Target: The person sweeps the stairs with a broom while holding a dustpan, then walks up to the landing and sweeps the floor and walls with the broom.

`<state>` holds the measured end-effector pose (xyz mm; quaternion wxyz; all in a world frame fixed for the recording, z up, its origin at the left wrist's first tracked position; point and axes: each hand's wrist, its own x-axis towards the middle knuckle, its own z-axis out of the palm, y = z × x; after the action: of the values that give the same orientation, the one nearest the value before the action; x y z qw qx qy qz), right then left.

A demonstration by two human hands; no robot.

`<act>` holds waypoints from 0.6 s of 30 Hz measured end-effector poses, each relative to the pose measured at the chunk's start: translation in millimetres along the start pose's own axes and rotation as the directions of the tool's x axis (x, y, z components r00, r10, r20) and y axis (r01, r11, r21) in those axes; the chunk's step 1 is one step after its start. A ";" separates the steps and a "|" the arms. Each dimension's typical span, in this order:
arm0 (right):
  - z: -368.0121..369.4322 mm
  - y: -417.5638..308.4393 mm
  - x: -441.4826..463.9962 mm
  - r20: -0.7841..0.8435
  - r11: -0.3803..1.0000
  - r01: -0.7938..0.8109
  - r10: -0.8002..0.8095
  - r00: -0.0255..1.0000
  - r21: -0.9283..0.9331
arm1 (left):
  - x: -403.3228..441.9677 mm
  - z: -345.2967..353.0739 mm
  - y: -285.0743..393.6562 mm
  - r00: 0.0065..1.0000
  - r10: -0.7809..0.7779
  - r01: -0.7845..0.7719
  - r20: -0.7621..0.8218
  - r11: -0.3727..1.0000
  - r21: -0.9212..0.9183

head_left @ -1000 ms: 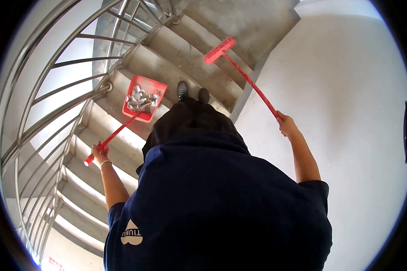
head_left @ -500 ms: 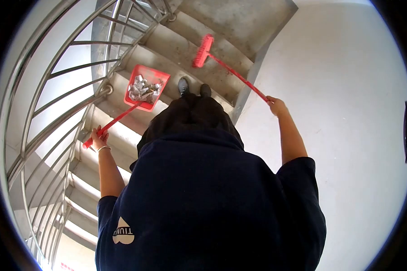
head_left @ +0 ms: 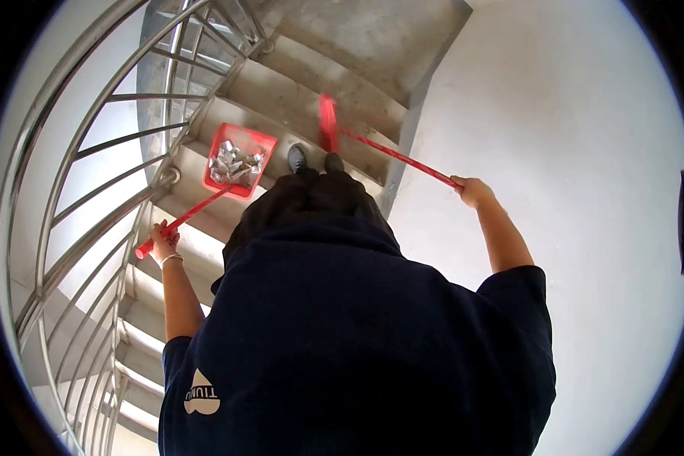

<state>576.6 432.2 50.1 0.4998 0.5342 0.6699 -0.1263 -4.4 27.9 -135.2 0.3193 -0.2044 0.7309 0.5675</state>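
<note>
**Red broom point(head_left: 400, 157) and pan point(head_left: 243, 194) over concrete stairs point(head_left: 281, 90)**

Fingers of the left grip point(head_left: 163, 243) are wrapped round the pan's handle, close to its end; a pale band point(head_left: 172, 259) circles that wrist. Out to the other side, the right grip point(head_left: 475, 192) is closed on the end of the broom's handle, held near the wall point(head_left: 555, 152).

Underfoot the steps are grey and dusty, with dark marks, and a flat stretch of stained floor point(head_left: 387, 38) lies beyond them. Brighter light falls on the treads at lower left. A metal railing point(head_left: 156, 96) bounds the left side, close to the left grip; the plain white wall bounds the right.

Two dark shoes point(head_left: 297, 158) stand on a step between pan and broom. Black trousers point(head_left: 311, 201) and a navy shirt point(head_left: 357, 342) with a cream logo point(head_left: 202, 394) hide the stairs below.

The pan lies beside the left shoe, mouth forward, holding crumpled, greyish litter point(head_left: 235, 163). The broom's head is blurred, just by the right shoe; whether they touch cannot be told.
</note>
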 end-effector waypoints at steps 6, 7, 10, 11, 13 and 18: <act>-64.1 -11.4 23.1 -0.178 0.998 -0.067 0.063 0.982 -0.021 | -0.3 16.0 20.9 1.000 0.013 -0.014 0.020 0.998 0.066; -64.7 -14.7 26.6 -0.214 0.997 -0.052 0.038 0.976 -0.058 | 1.2 18.8 21.5 1.000 0.016 -0.017 0.026 0.998 0.061; -58.3 -26.1 19.8 -0.241 0.993 -0.027 -0.001 0.970 -0.114 | -1.0 23.1 24.2 0.999 0.052 -0.052 0.007 0.996 0.073; -51.7 -26.0 10.1 -0.221 0.990 -0.013 -0.019 0.975 -0.144 | 18.0 9.0 14.6 0.995 0.007 -0.012 0.100 0.998 0.057; -43.2 -29.5 -13.5 -0.190 0.993 0.015 -0.038 0.981 -0.120 | 14.9 9.4 18.8 0.996 0.022 -0.028 0.088 0.997 0.071; -15.4 -26.0 -34.0 -0.031 0.997 0.007 -0.009 0.999 -0.081 | 8.9 12.0 20.0 0.995 0.048 -0.052 0.089 0.998 0.047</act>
<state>544.1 412.7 75.2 0.5100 0.5128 0.6843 -0.0930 -21.1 45.5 -129.3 0.3417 -0.1530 0.7350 0.5654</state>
